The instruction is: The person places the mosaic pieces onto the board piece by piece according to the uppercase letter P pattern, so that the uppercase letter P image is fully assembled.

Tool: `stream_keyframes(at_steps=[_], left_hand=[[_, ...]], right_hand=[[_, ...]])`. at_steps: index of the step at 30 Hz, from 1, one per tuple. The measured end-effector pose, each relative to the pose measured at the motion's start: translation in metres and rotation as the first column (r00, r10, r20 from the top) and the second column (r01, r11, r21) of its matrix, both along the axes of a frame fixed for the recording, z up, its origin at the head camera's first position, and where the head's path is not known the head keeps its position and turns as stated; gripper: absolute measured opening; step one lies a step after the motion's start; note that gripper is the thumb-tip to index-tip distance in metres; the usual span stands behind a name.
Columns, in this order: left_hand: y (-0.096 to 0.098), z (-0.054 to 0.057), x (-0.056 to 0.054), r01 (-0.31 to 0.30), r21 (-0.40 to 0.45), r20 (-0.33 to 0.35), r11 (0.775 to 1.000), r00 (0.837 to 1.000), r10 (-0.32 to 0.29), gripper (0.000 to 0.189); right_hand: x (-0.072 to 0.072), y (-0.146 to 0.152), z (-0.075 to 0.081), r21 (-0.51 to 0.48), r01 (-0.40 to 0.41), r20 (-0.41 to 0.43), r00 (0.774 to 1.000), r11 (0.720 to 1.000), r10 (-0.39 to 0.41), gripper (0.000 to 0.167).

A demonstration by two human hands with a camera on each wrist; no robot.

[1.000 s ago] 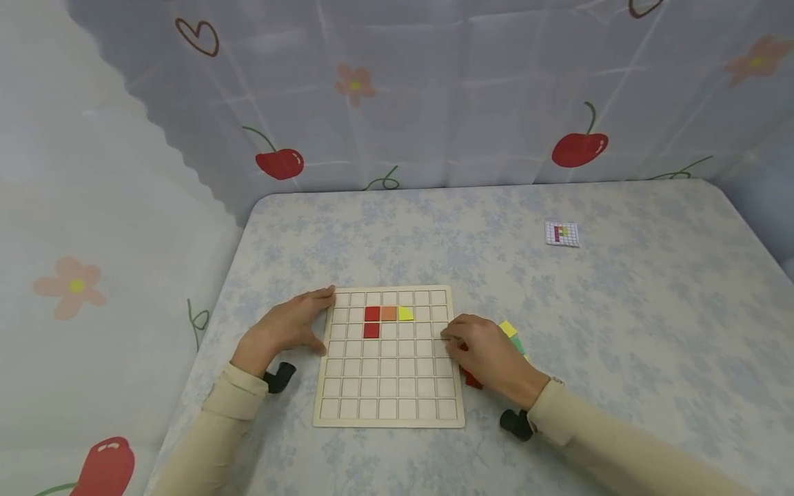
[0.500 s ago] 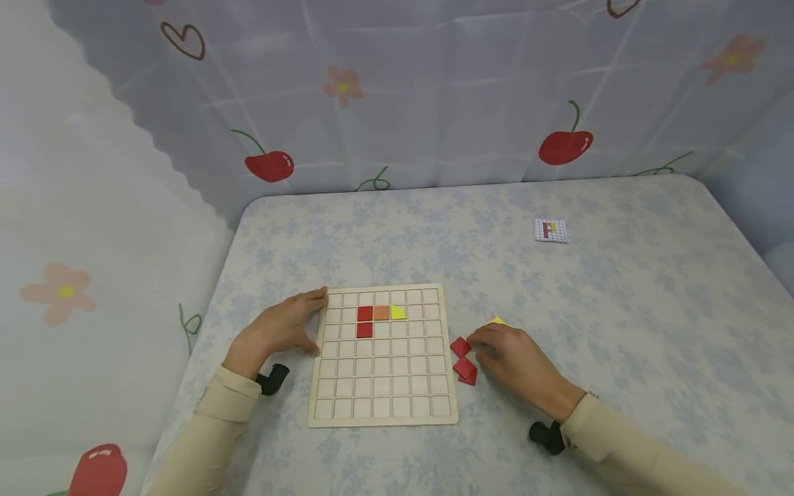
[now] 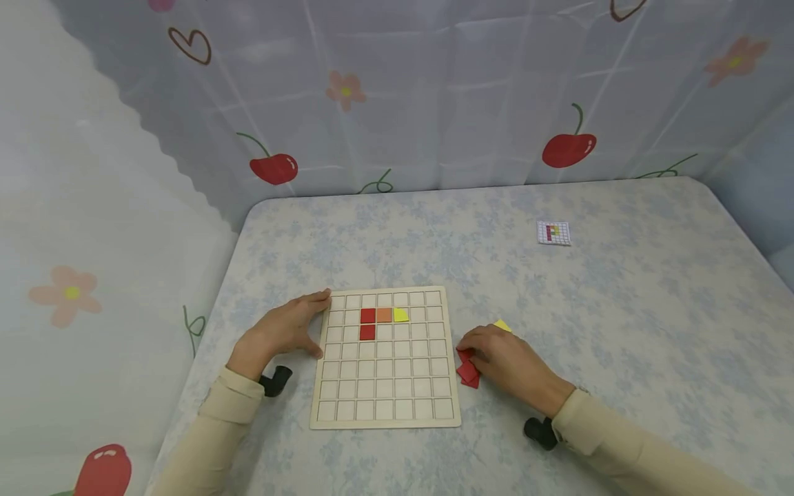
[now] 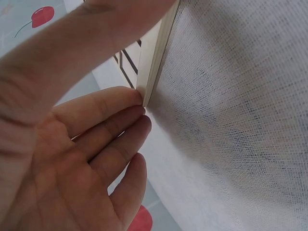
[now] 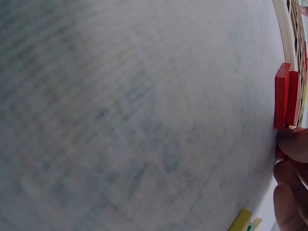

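Observation:
A pale wooden grid board (image 3: 393, 379) lies on the table. Set in its upper cells, side by side, are a red square tile (image 3: 369, 315), an orange tile (image 3: 384, 315) and a yellow tile with one rounded corner (image 3: 401, 315). Another red tile (image 3: 367, 332) sits below the first. My left hand (image 3: 282, 331) touches the board's left edge, thumb and fingers spread, fingertips at its corner in the left wrist view. Right of the board, my right hand (image 3: 505, 358) pinches a red tile (image 5: 280, 154), mostly hidden by the fingers. Loose red tiles (image 5: 282, 96) lie against the board's side.
Beyond my right hand a yellow tile (image 3: 502, 325) shows, the pieces around it partly covered by the hand. At the back right lies a small card (image 3: 553, 233) printed with a coloured grid. A patterned cloth covers the table (image 3: 651, 289); curtains hang behind and at left.
My right hand moved from the board's right edge out to the right, then slightly back left onto a red tile. The left hand stays at the board's left edge.

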State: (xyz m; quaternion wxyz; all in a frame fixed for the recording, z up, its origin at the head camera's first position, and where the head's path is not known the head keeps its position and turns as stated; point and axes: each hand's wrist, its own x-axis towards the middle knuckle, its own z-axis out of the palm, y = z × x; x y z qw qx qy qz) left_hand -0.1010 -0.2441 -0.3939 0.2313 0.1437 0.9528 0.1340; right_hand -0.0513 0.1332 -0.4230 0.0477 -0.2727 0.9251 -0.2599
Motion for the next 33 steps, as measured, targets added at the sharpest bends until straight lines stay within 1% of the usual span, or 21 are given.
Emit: stream_keyframes(at_steps=[3, 5, 8, 11, 14, 17, 21, 25, 28, 33], left_hand=[[0.000, 0.001, 0.000, 0.004, 0.001, -0.008, 1.000, 1.000, -0.004, 0.101], [0.000, 0.002, -0.001, 0.002, 0.001, -0.010, 1.000, 1.000, -0.002, 0.101], [-0.001, 0.003, -0.002, 0.004, -0.005, -0.010, 1.000, 1.000, -0.004, 0.101], [-0.002, 0.003, -0.002, 0.006, -0.008, -0.011, 1.000, 1.000, -0.007, 0.100], [-0.002, 0.003, -0.001, 0.003, -0.004, -0.008, 1.000, 1.000, -0.003, 0.099], [-0.002, 0.003, -0.001, 0.004, -0.002, -0.006, 1.000, 1.000, -0.004, 0.099], [-0.002, 0.001, 0.000, 0.000, 0.003, 0.000, 1.000, 1.000, 0.000, 0.099], [-0.001, 0.000, 0.001, -0.005, 0.007, 0.004, 1.000, 1.000, 0.005, 0.100], [-0.001, -0.001, 0.000, -0.013, 0.013, 0.011, 1.000, 1.000, 0.013, 0.100], [-0.001, -0.001, 0.000, -0.016, 0.021, 0.012, 1.000, 1.000, 0.016, 0.100]], right_hand=[[0.000, 0.001, 0.002, 0.024, 0.045, -0.034, 0.998, 0.999, -0.044, 0.021], [-0.001, 0.001, 0.003, 0.015, 0.073, -0.043, 0.996, 0.997, -0.072, 0.021], [-0.002, -0.003, 0.005, -0.019, 0.091, -0.019, 0.996, 0.996, -0.091, 0.021], [-0.003, -0.013, 0.006, -0.042, 0.088, 0.029, 0.996, 0.995, -0.087, 0.018], [-0.004, -0.029, 0.007, -0.043, 0.051, 0.035, 0.998, 0.998, -0.049, 0.016], [-0.007, -0.049, 0.008, -0.057, -0.008, 0.044, 0.999, 0.998, 0.011, 0.016], [-0.011, -0.078, 0.009, -0.096, -0.074, 0.072, 0.994, 0.993, 0.081, 0.015], [-0.013, -0.107, 0.008, -0.114, -0.120, 0.070, 0.989, 0.986, 0.129, 0.014], [-0.012, -0.124, 0.006, -0.111, -0.133, 0.074, 0.987, 0.985, 0.142, 0.013], [-0.013, -0.138, 0.003, -0.095, -0.113, 0.070, 0.990, 0.989, 0.120, 0.012]])
